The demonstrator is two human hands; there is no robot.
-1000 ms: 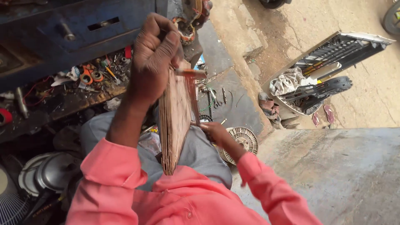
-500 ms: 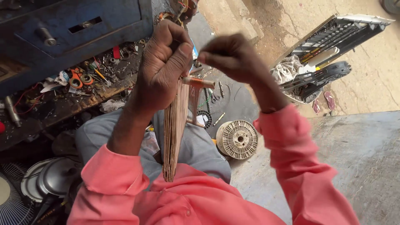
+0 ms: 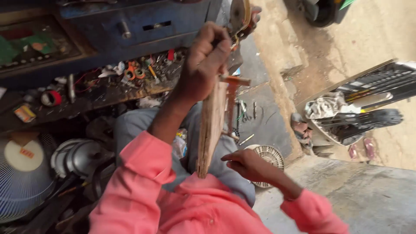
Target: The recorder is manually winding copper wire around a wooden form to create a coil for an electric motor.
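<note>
My left hand (image 3: 203,65) is raised and shut around the top of a narrow wooden board (image 3: 211,125). The board stands upright on edge over my lap. A rusty metal bracket (image 3: 232,104) with a short crossbar juts from the board's right face, just below that hand. My right hand (image 3: 247,164) is low, to the right of the board's bottom end and apart from it. Its fingers are loosely curled, and whether they pinch anything is unclear. A round ribbed metal disc (image 3: 272,157) lies on the ground just behind the right hand.
A blue metal cabinet (image 3: 143,26) stands ahead, above a dark ledge (image 3: 108,86) strewn with small tools and wire bits. A fan grille (image 3: 21,173) and metal bowls (image 3: 78,156) sit at the left. An open tool tray (image 3: 359,108) lies on the sandy ground at the right.
My right hand has dropped from beside the board's top down to my lap. The left hand keeps its grip on the board, which stays upright.
</note>
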